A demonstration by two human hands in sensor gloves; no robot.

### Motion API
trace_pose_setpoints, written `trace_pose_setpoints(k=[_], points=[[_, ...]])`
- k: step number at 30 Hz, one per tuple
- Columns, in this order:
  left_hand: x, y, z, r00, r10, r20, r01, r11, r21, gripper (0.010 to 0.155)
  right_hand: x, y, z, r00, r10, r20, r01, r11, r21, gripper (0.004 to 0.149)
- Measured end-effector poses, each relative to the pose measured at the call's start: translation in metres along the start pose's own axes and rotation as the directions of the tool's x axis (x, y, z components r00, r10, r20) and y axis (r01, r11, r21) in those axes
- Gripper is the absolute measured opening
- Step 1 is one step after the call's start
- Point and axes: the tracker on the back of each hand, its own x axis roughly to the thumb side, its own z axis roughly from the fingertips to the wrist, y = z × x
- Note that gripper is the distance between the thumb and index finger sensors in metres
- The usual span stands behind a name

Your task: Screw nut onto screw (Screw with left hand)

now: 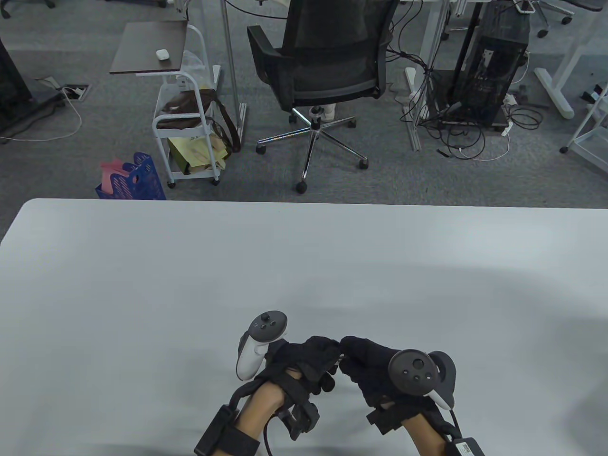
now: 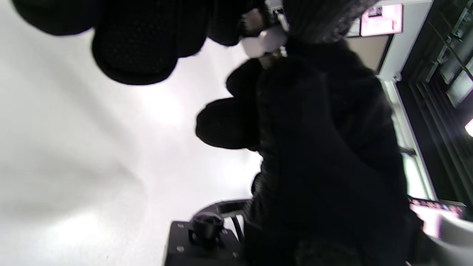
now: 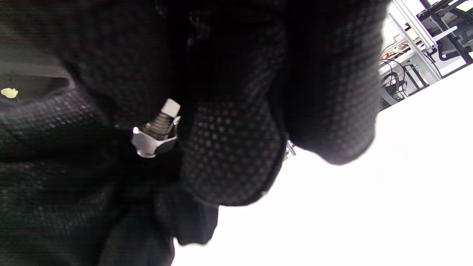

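Both gloved hands meet fingertip to fingertip low over the white table [image 1: 304, 266], near its front edge. In the right wrist view a silver hex nut [image 3: 152, 143] sits on the threaded screw [image 3: 165, 117], whose tip sticks out past the nut. The screw's head end is hidden in black glove. My left hand [image 1: 327, 354] pinches the screw end. My right hand [image 1: 349, 354] touches the nut with a dotted fingertip [image 3: 229, 147]. In the left wrist view the metal parts [image 2: 263, 41] show as a pale blur between the fingers.
A black office chair [image 1: 327, 61], a white trolley [image 1: 187, 123] and a blue basket [image 1: 133, 179] stand on the floor beyond the table's far edge. Cables and a computer tower [image 1: 494, 71] are at the back right.
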Motion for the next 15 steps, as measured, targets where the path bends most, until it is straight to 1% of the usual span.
trace_pose_setpoints(k=[1,3,5,7,10,12,14,15], points=[[-0.0005,0.0002,-0.0012,1.000,-0.011,0.003,0.011,1.000,0.011,0.065,0.0002,0.0000,0.0000,1.000,0.002,0.001,-0.002,1.000,-0.001,0.047],[0.0011,-0.0014,-0.0026,1.000,-0.004,0.014,0.005,1.000,-0.025,0.058,0.0004,0.0006,-0.0001,1.000,0.025,0.008,-0.025,1.000,0.008,0.047],[0.0032,-0.0016,-0.0026,0.999,-0.025,0.026,0.025,0.999,-0.020,0.056,0.0004,0.0008,-0.0002,1.000,0.017,0.003,-0.017,1.000,0.007,0.047],[0.0042,-0.0018,-0.0027,0.999,-0.022,0.029,0.024,0.999,-0.044,0.055,-0.0005,0.0020,-0.0005,1.000,0.001,-0.011,-0.001,1.000,0.021,0.048],[0.0037,-0.0022,-0.0029,1.000,-0.004,0.029,0.006,0.998,-0.070,0.057,-0.0005,0.0020,-0.0005,1.000,0.004,-0.011,-0.003,1.000,0.022,0.048],[0.0014,-0.0023,-0.0016,1.000,0.011,0.016,-0.010,0.999,-0.041,0.065,0.0003,0.0006,-0.0002,0.999,0.032,0.005,-0.032,0.999,0.006,0.047],[0.0005,-0.0022,-0.0012,1.000,-0.015,0.000,0.015,1.000,-0.011,0.065,0.0005,0.0008,0.0001,1.000,0.026,0.005,-0.026,1.000,0.001,0.047],[0.0006,-0.0026,-0.0019,1.000,-0.022,0.003,0.022,1.000,-0.010,0.062,0.0007,0.0009,0.0000,1.000,0.025,0.006,-0.025,1.000,0.000,0.047]])
